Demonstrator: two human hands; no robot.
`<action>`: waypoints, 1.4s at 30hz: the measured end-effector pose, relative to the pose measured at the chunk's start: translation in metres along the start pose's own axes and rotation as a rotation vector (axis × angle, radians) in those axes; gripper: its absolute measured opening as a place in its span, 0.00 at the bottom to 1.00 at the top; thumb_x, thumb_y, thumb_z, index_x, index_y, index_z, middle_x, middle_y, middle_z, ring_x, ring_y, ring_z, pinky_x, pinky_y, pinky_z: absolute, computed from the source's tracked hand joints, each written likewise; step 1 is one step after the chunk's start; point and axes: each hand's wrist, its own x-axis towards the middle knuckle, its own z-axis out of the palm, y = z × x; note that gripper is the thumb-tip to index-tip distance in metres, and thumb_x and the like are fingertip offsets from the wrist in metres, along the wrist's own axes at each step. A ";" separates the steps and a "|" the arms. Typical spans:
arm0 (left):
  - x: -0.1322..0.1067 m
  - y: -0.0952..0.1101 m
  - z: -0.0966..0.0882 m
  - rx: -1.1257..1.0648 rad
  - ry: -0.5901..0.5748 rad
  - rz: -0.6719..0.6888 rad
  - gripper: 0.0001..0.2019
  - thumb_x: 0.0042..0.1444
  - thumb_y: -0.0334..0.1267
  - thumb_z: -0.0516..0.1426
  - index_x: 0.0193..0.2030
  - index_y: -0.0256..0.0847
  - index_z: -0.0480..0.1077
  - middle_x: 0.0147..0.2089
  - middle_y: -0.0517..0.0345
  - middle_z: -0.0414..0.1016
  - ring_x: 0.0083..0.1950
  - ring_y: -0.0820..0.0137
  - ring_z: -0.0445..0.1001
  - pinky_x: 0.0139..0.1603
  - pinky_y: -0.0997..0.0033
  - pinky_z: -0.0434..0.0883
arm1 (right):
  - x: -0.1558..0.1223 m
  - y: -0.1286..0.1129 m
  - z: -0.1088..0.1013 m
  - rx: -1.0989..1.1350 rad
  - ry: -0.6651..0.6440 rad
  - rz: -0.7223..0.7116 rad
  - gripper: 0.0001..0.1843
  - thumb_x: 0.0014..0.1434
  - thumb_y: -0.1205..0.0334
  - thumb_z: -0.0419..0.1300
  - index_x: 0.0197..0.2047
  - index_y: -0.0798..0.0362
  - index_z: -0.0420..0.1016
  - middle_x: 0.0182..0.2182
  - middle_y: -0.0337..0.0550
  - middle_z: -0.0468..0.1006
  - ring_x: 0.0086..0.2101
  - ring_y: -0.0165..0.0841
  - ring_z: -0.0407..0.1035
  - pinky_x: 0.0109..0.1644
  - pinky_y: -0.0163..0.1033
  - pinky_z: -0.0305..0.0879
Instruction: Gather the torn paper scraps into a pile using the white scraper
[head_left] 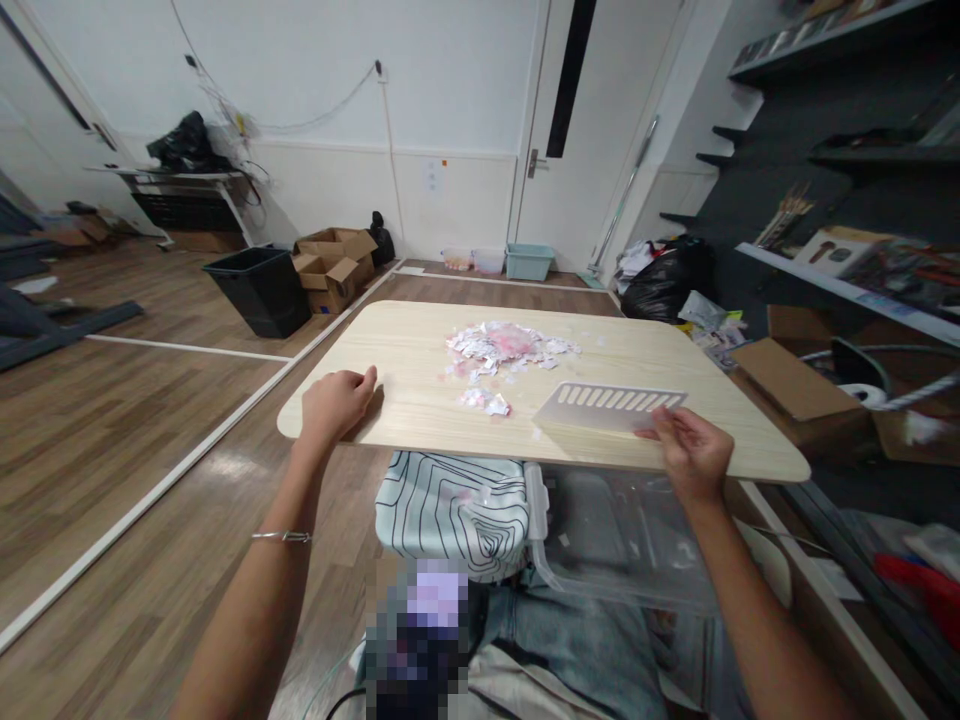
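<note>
A light wood-pattern tabletop (412, 350) lies before me. On its left part rests my left hand (336, 405), fingers curled into a loose fist; I see nothing in it. Between finger and thumb, my right hand (694, 450) pinches the right end of a translucent white plastic panel (600, 415) with a row of slanted slots. The panel leans on edge near the front of the table. Beyond it spreads a heap of paper scraps (510, 345), white with pink bits. A smaller clump of scraps (486, 402) lies nearer, left of the panel.
Below the front edge are a striped fabric-covered bin (450, 510) and a clear plastic box (622, 530). A black bin (259, 290) and cardboard boxes (330, 265) stand on the floor at left. Shelving (847, 270), a black bag (667, 280) and an open carton (799, 385) are at right.
</note>
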 end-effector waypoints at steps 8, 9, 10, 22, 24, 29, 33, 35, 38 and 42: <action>-0.001 0.001 -0.002 0.004 -0.015 -0.005 0.40 0.87 0.57 0.43 0.49 0.37 0.94 0.57 0.28 0.97 0.62 0.38 0.93 0.46 0.55 0.67 | 0.003 -0.001 -0.005 -0.008 0.060 -0.004 0.52 0.40 0.03 0.85 0.25 0.46 0.76 0.21 0.36 0.77 0.20 0.38 0.80 0.22 0.42 0.84; -0.001 0.001 -0.002 0.000 -0.017 -0.005 0.40 0.87 0.57 0.43 0.49 0.37 0.93 0.57 0.27 0.97 0.63 0.37 0.93 0.46 0.55 0.67 | 0.003 0.000 -0.004 -0.012 0.065 -0.004 0.52 0.38 0.03 0.85 0.26 0.46 0.78 0.21 0.37 0.79 0.20 0.38 0.80 0.23 0.43 0.85; -0.001 0.001 -0.002 -0.003 -0.019 -0.005 0.40 0.87 0.57 0.42 0.48 0.37 0.93 0.56 0.27 0.97 0.62 0.37 0.93 0.46 0.55 0.67 | 0.002 0.001 -0.003 -0.016 0.070 -0.004 0.52 0.37 0.03 0.85 0.27 0.46 0.79 0.22 0.39 0.80 0.20 0.38 0.81 0.23 0.43 0.85; 0.002 -0.001 0.000 -0.027 -0.026 -0.007 0.38 0.86 0.58 0.42 0.41 0.43 0.88 0.50 0.32 0.95 0.59 0.39 0.92 0.46 0.56 0.65 | 0.003 0.010 0.002 -0.036 0.130 -0.009 0.52 0.43 0.02 0.82 0.29 0.46 0.79 0.24 0.41 0.82 0.22 0.39 0.82 0.25 0.44 0.88; 0.002 -0.001 0.001 -0.032 -0.029 -0.006 0.38 0.86 0.58 0.41 0.41 0.43 0.88 0.48 0.33 0.95 0.58 0.40 0.92 0.46 0.56 0.65 | 0.002 0.009 0.003 -0.032 0.116 -0.012 0.52 0.43 0.02 0.82 0.28 0.46 0.79 0.23 0.40 0.81 0.22 0.40 0.82 0.24 0.45 0.87; 0.003 -0.001 0.002 -0.019 -0.019 0.000 0.40 0.84 0.58 0.40 0.45 0.40 0.91 0.51 0.29 0.95 0.60 0.38 0.92 0.45 0.54 0.65 | 0.000 0.004 0.005 -0.034 0.082 -0.016 0.52 0.40 0.02 0.83 0.27 0.46 0.79 0.22 0.40 0.80 0.22 0.40 0.80 0.24 0.45 0.85; 0.003 -0.002 0.002 -0.014 -0.025 0.003 0.42 0.84 0.58 0.39 0.48 0.37 0.92 0.55 0.25 0.96 0.62 0.35 0.92 0.46 0.53 0.65 | 0.002 -0.002 0.005 -0.039 0.061 -0.015 0.53 0.41 0.00 0.81 0.26 0.46 0.79 0.21 0.39 0.78 0.20 0.36 0.75 0.22 0.42 0.80; 0.003 -0.002 0.002 -0.013 -0.024 0.005 0.42 0.84 0.58 0.39 0.48 0.37 0.92 0.55 0.25 0.96 0.62 0.35 0.92 0.46 0.52 0.66 | 0.002 -0.005 0.004 -0.041 0.053 -0.019 0.53 0.43 -0.01 0.79 0.26 0.46 0.78 0.20 0.37 0.76 0.20 0.34 0.72 0.22 0.40 0.78; 0.003 -0.002 0.002 -0.012 -0.022 0.009 0.42 0.85 0.58 0.40 0.48 0.38 0.93 0.52 0.27 0.95 0.61 0.36 0.92 0.47 0.52 0.67 | 0.002 -0.009 0.004 -0.040 0.036 -0.025 0.53 0.44 -0.01 0.79 0.25 0.45 0.75 0.19 0.35 0.72 0.20 0.32 0.69 0.23 0.39 0.76; 0.002 -0.001 0.001 -0.008 -0.029 0.003 0.41 0.86 0.57 0.40 0.49 0.38 0.93 0.54 0.27 0.96 0.62 0.37 0.92 0.48 0.52 0.68 | 0.002 -0.011 0.002 -0.037 0.018 -0.032 0.53 0.46 0.00 0.78 0.27 0.45 0.75 0.20 0.34 0.73 0.20 0.31 0.68 0.23 0.38 0.73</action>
